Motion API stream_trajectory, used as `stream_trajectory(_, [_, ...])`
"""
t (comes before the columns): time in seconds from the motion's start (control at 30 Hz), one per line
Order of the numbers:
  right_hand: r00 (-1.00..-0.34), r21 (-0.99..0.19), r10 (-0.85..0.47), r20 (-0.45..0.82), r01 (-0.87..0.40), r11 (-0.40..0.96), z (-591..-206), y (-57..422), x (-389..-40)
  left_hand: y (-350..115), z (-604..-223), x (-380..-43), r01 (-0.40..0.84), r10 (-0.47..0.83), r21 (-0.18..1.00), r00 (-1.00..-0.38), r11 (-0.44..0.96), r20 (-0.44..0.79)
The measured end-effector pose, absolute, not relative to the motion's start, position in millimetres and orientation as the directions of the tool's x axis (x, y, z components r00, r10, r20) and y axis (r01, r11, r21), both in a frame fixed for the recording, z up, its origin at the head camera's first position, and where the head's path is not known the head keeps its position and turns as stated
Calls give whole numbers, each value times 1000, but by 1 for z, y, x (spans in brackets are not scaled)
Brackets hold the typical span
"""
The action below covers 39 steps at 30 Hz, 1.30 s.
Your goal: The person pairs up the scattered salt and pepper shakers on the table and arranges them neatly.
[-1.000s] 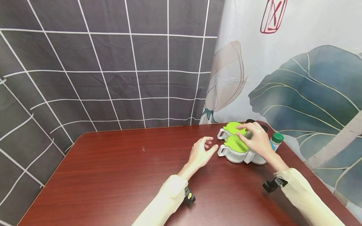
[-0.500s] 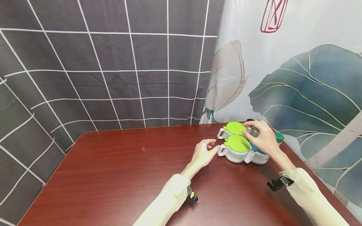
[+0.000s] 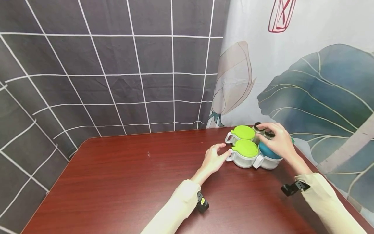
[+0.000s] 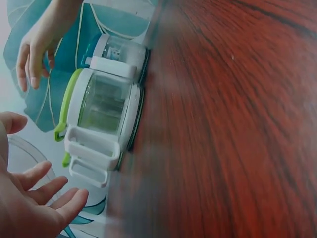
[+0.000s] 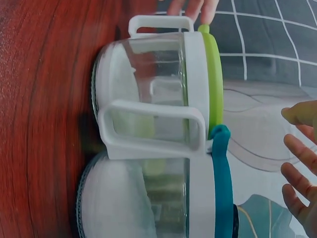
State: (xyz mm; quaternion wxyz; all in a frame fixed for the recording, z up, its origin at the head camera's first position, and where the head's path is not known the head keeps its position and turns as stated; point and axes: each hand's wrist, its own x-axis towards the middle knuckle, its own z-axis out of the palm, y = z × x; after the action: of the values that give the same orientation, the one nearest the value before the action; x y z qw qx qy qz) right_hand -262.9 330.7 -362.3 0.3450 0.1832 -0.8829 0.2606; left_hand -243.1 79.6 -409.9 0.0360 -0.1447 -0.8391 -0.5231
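Front green-lidded jar (image 3: 245,152) is standing upright right of centre; rear green-lidded jar (image 3: 243,132) is sitting just behind, teal-lidded jar (image 3: 268,153) close by on the right. Handles (image 5: 156,110) are pointing out from the cluster, probably for easy grabbing; tight packing is likely saving space on the table (image 3: 131,178). Left hand (image 3: 214,158) is hovering by the front jar's handle, fingers apart, contact unclear. Right hand (image 3: 280,140) is hanging over the teal lid, fingers bent, apart, gripping nothing, likely raised for clearance. Dark-capped bottles (image 3: 258,126) are standing behind, partly hidden.
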Motion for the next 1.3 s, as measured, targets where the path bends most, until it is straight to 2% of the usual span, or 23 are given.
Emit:
stream_trajectory(0.33, [-746,-443,-57,664,-454,773,-361,346,-260,90,-412,-239,267,223,884,-956,383,192])
stream_trajectory(0.8, [-784,-503,-4,620,-402,765,-361,355,-256,97,-417,-236,261,233,905,-954,334,189])
stream_trajectory(1.1, [-781,-516,-9,624,-421,746,-358,357,-256,101,-418,-237,264,227,911,-954,317,197])
stream_trajectory(1.3, [-812,-540,1,583,-387,747,-356,359,-257,99,-419,-240,273,230,912,-951,307,207])
